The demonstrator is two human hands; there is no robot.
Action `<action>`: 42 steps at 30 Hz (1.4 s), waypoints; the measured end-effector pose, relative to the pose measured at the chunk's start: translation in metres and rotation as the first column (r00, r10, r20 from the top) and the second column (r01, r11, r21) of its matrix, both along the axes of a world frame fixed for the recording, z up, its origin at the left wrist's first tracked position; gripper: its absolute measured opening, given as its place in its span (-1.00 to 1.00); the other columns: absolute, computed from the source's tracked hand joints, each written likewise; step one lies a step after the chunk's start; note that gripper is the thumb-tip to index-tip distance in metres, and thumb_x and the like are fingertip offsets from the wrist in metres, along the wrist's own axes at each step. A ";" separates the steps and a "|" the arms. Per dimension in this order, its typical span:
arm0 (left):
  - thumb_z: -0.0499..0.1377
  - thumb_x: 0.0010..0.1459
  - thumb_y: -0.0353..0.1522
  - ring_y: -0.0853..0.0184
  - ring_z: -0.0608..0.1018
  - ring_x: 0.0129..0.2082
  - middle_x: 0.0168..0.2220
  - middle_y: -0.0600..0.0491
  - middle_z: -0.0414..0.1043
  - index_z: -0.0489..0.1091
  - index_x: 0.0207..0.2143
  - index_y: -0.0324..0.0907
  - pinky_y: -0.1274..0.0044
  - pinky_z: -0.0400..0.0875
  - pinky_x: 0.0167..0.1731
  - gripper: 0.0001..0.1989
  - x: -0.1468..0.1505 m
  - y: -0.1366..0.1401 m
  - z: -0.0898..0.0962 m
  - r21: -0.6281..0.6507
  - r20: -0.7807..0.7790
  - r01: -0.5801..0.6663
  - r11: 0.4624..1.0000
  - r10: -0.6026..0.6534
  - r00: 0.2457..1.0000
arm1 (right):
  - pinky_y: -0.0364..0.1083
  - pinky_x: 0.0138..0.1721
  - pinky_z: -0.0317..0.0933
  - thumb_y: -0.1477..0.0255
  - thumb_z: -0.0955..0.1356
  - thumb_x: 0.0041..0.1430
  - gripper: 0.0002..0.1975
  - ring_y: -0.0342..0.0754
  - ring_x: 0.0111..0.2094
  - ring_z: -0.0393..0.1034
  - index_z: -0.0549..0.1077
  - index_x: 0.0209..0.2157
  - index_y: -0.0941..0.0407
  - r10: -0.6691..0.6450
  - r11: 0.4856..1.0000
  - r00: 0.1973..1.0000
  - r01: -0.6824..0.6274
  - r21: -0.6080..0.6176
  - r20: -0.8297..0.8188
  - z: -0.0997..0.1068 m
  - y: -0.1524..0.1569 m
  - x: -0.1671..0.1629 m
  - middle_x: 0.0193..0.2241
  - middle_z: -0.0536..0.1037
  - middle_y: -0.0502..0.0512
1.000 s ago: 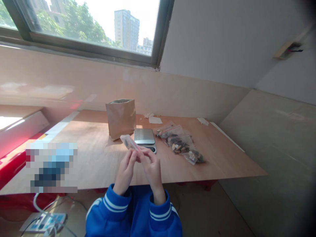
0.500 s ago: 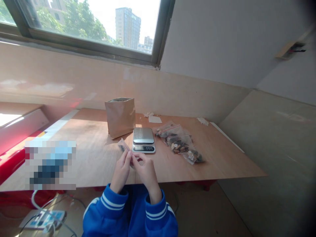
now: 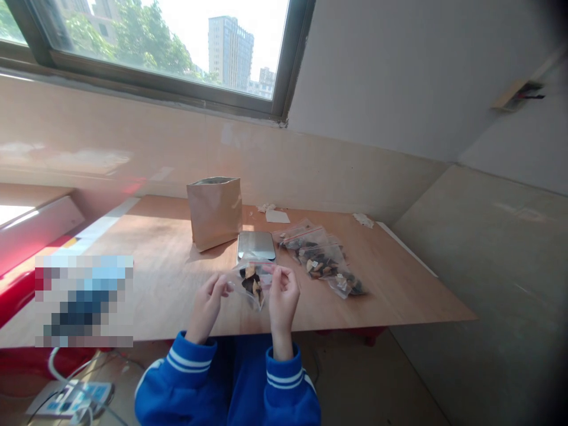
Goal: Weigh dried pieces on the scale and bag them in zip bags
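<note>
A clear zip bag (image 3: 251, 287) with dark and tan dried pieces inside hangs in front of me, over the near part of the table. My right hand (image 3: 284, 290) is closed, pinching the bag by its upper right side near the red zip line. On the other side, my left hand (image 3: 209, 300) has its fingers pressed together at the bag's left edge. Just behind the bag is a kitchen scale (image 3: 256, 244); its metal plate shows, while its front display is covered by the bag.
An upright brown paper bag (image 3: 215, 214) with its top open stands left of the scale. Several filled zip bags (image 3: 322, 260) lie to the right. Paper scraps (image 3: 277, 217) lie along the back. Cables and a power strip (image 3: 73, 399) are on the floor at left.
The small zip bag, bunched between both hands before, is now spread out with its contents showing. My hands have moved apart, the right one up and to the right.
</note>
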State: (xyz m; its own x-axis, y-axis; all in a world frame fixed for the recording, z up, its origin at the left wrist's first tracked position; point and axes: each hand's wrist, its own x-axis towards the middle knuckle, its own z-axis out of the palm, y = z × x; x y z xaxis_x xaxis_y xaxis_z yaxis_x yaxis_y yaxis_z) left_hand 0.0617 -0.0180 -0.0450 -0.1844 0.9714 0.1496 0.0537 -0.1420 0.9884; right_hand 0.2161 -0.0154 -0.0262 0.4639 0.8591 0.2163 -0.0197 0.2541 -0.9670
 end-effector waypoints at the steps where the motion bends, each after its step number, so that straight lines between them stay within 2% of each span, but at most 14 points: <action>1: 0.05 0.12 -0.06 0.28 0.49 -0.38 -0.49 0.04 0.43 0.35 -0.55 -0.15 0.48 0.40 -0.33 -0.61 0.002 0.004 -0.004 0.004 0.063 -0.029 1.000 0.028 0.998 | -0.06 -0.34 0.38 0.09 0.29 0.17 -0.64 0.03 -0.30 0.52 0.36 -0.33 0.13 0.022 1.000 0.999 -0.022 0.007 -0.042 0.002 0.000 -0.003 -0.30 0.60 0.24; 4: 0.00 0.16 -0.03 0.21 0.51 -0.15 -0.26 -0.03 0.51 0.43 -0.34 -0.16 0.41 0.41 -0.15 -0.59 0.012 0.019 -0.014 -0.055 0.293 -0.019 0.998 0.034 0.956 | -0.02 -0.36 0.41 0.06 0.31 0.14 -0.61 0.07 -0.30 0.54 0.35 -0.29 0.13 0.102 0.995 0.973 -0.104 0.003 -0.209 0.002 0.004 -0.014 -0.29 0.61 0.24; 9: -0.10 0.17 0.07 0.12 0.56 -0.13 -0.20 -0.12 0.55 0.43 -0.08 -0.27 0.31 0.45 -0.13 -0.35 0.028 0.039 -0.005 -0.130 0.668 0.360 0.924 -0.187 0.720 | 0.01 -0.34 0.43 0.05 0.34 0.09 -0.59 0.05 -0.35 0.54 0.33 -0.29 0.12 0.132 0.989 0.926 -0.145 -0.010 -0.355 -0.005 0.016 -0.027 -0.30 0.61 0.22; 11: -0.09 0.17 0.06 0.11 0.57 -0.16 -0.21 -0.14 0.56 0.42 -0.06 -0.31 0.31 0.46 -0.14 -0.33 0.029 0.043 0.003 -0.121 0.715 0.398 0.909 -0.198 0.671 | 0.02 -0.32 0.44 0.07 0.34 0.09 -0.62 0.05 -0.33 0.54 0.32 -0.31 0.11 0.168 0.983 0.917 -0.182 -0.005 -0.363 -0.003 0.021 -0.031 -0.33 0.61 0.20; 15: -0.05 0.18 0.04 0.13 0.59 -0.19 -0.23 -0.13 0.57 0.40 -0.01 -0.33 0.37 0.47 -0.16 -0.34 0.025 0.050 0.011 -0.070 0.714 0.357 0.931 -0.203 0.670 | 0.00 -0.33 0.42 0.10 0.33 0.11 -0.66 0.02 -0.35 0.52 0.29 -0.32 0.10 0.152 0.986 0.920 -0.169 -0.016 -0.361 0.002 0.039 -0.036 -0.38 0.58 0.14; 17: -0.03 0.17 0.05 0.17 0.60 -0.23 -0.26 -0.10 0.58 0.38 0.01 -0.30 0.41 0.49 -0.21 -0.35 0.022 0.059 0.006 -0.051 0.710 0.334 0.941 -0.201 0.674 | -0.01 -0.33 0.39 0.10 0.29 0.14 -0.67 0.01 -0.35 0.50 0.27 -0.32 0.09 0.149 0.986 0.943 -0.163 -0.024 -0.297 0.002 0.051 -0.038 -0.35 0.57 0.14; 20: 0.01 0.15 0.04 0.26 0.61 -0.33 -0.32 -0.03 0.57 0.35 0.02 -0.24 0.47 0.50 -0.31 -0.39 0.016 0.080 -0.010 -0.058 0.738 0.379 0.924 -0.216 0.639 | -0.02 -0.24 0.34 0.19 0.31 0.11 -0.72 0.00 -0.25 0.45 0.26 -0.29 0.09 0.069 0.997 0.998 -0.070 -0.035 -0.012 0.003 0.066 -0.041 -0.26 0.51 0.17; 23: 0.05 0.16 -0.02 0.33 0.59 -0.45 -0.40 0.02 0.54 0.39 -0.08 -0.23 0.52 0.49 -0.39 -0.50 0.011 0.104 -0.030 -0.093 0.788 0.415 0.905 -0.188 0.586 | -0.04 -0.17 0.29 0.31 0.32 0.10 -0.80 -0.03 -0.22 0.36 0.27 -0.27 0.09 -0.074 0.997 0.955 0.066 0.035 0.288 0.010 0.071 -0.043 -0.25 0.45 0.14; 25: 0.05 0.17 -0.06 0.32 0.58 -0.46 -0.43 0.01 0.53 0.42 -0.15 -0.27 0.52 0.49 -0.38 -0.54 0.009 0.115 -0.039 -0.108 0.814 0.389 0.915 -0.143 0.563 | -0.07 -0.21 0.29 0.37 0.26 0.16 -0.88 -0.07 -0.29 0.36 0.30 -0.28 0.11 0.022 0.999 0.915 -0.040 0.036 0.402 0.016 0.072 -0.044 -0.28 0.44 0.12; 29: 0.06 0.19 -0.11 0.23 0.60 -0.32 -0.36 -0.04 0.57 0.46 -0.17 -0.29 0.47 0.48 -0.24 -0.57 0.007 0.121 -0.047 -0.095 0.830 0.298 0.950 -0.089 0.550 | -0.06 -0.19 0.30 0.51 0.20 0.18 -0.81 -0.07 -0.27 0.39 0.42 -0.26 0.13 0.321 0.937 0.722 -0.336 -0.096 0.612 0.027 0.079 -0.048 -0.20 0.48 0.16; 32: 0.10 0.17 -0.14 0.21 0.58 -0.21 -0.30 -0.04 0.57 0.48 -0.16 -0.31 0.46 0.42 -0.12 -0.59 0.008 0.119 -0.048 -0.095 0.806 0.211 0.973 -0.050 0.590 | -0.02 -0.07 0.23 0.61 0.18 0.15 -0.74 0.00 -0.16 0.37 0.46 -0.25 0.17 0.360 0.903 0.458 -0.389 -0.182 0.813 0.033 0.091 -0.053 -0.20 0.51 0.20; 35: 0.13 0.16 -0.17 0.21 0.55 -0.13 -0.23 -0.06 0.57 0.47 -0.12 -0.35 0.47 0.37 -0.05 -0.58 0.008 0.118 -0.050 -0.071 0.764 0.146 0.987 -0.040 0.644 | -0.05 -0.10 0.21 0.62 0.22 0.12 -0.78 0.02 -0.21 0.38 0.49 -0.33 0.20 0.412 0.854 0.214 -0.431 -0.293 0.886 0.036 0.106 -0.059 -0.31 0.53 0.19; 38: 0.16 0.14 -0.21 0.24 0.52 -0.10 -0.19 -0.02 0.55 0.46 -0.09 -0.33 0.50 0.35 -0.04 -0.61 0.006 0.118 -0.051 -0.046 0.748 0.077 0.996 -0.017 0.664 | -0.10 -0.17 0.19 0.60 0.29 0.08 -0.85 -0.03 -0.28 0.35 0.50 -0.39 0.19 0.465 0.790 0.092 -0.492 -0.366 0.880 0.036 0.117 -0.063 -0.37 0.54 0.13; 42: 0.23 0.08 -0.25 0.24 0.54 -0.15 -0.21 -0.02 0.56 0.48 -0.13 -0.31 0.50 0.38 -0.10 -0.64 0.004 0.119 -0.053 -0.051 0.718 0.015 0.999 0.026 0.695 | -0.10 -0.24 0.16 0.52 0.32 0.08 -0.90 -0.05 -0.34 0.28 0.49 -0.45 0.18 0.503 0.756 -0.011 -0.480 -0.445 0.864 0.034 0.124 -0.062 -0.43 0.50 0.10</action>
